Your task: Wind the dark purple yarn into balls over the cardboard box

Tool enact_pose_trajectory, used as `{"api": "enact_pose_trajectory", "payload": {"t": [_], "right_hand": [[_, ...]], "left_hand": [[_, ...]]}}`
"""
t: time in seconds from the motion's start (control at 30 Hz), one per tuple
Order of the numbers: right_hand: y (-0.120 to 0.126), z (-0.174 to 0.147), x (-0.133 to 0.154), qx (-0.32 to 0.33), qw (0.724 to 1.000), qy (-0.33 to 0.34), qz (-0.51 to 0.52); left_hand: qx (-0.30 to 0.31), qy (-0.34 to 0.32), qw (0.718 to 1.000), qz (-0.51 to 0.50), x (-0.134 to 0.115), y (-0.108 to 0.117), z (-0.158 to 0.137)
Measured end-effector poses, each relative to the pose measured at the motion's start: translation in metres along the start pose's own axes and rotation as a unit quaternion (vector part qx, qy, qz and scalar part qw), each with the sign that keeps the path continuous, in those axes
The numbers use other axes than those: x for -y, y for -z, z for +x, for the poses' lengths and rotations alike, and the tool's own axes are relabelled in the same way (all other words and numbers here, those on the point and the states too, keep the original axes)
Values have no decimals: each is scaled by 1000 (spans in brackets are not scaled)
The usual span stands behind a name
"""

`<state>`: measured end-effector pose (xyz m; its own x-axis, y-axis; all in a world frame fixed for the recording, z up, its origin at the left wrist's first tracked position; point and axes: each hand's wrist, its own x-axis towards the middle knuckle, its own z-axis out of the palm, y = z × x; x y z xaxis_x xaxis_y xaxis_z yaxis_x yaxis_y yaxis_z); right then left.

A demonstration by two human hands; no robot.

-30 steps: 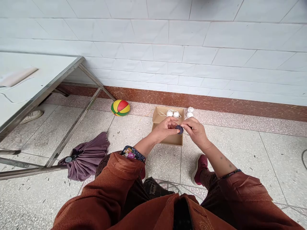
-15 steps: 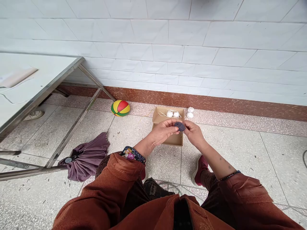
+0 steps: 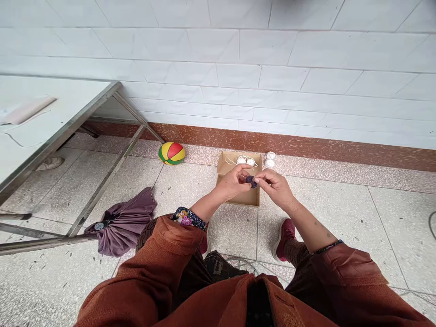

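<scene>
A small dark grey-purple ball of yarn point(image 3: 251, 181) is held in front of me, above the cardboard box. My left hand point(image 3: 234, 182) grips it from the left, thumb below and index finger raised over it. From the right, my right hand point(image 3: 273, 186) pinches at the ball's edge with thumb and fingertips; any strand between them is too fine to make out. Under both hands lies the open cardboard box point(image 3: 250, 198), partly covered by them. White balls of yarn point(image 3: 241, 160) with loose strands rest in its far part.
Two more white yarn balls point(image 3: 270, 159) sit on the floor right of the box. A colourful ball point(image 3: 172, 153) lies by the wall. At left stand a metal-framed table point(image 3: 85, 104) and a folded purple umbrella point(image 3: 126, 218) on the floor.
The yarn ball has turned and shifted slightly left and down between my hands. My left fingers have lifted apart, and my right hand now pinches at the ball's right edge.
</scene>
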<state>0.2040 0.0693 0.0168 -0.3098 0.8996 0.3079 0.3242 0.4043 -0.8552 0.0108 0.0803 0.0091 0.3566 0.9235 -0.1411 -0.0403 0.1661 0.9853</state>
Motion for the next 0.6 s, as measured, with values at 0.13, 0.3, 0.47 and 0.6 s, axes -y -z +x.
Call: {"api": "enact_pose_trajectory", "payload": {"t": [0.13,0.3,0.47,0.6], "right_hand": [[-2,3,-8,-57,998,-38,-1],[-8,1,-17,-56,994,-94,-19],[-12,-2,-14,-20,996,-85,-33],[-10,-3,-9,6,996,-87,9]], "left_hand": [[93,-14,993,-70,-3,-4,-5],[68,17,979,-189,-9,-4,-7],[-5,40,965,-258,-7,-3,-3],[-49,42,974,-220,-2,-4,0]]}}
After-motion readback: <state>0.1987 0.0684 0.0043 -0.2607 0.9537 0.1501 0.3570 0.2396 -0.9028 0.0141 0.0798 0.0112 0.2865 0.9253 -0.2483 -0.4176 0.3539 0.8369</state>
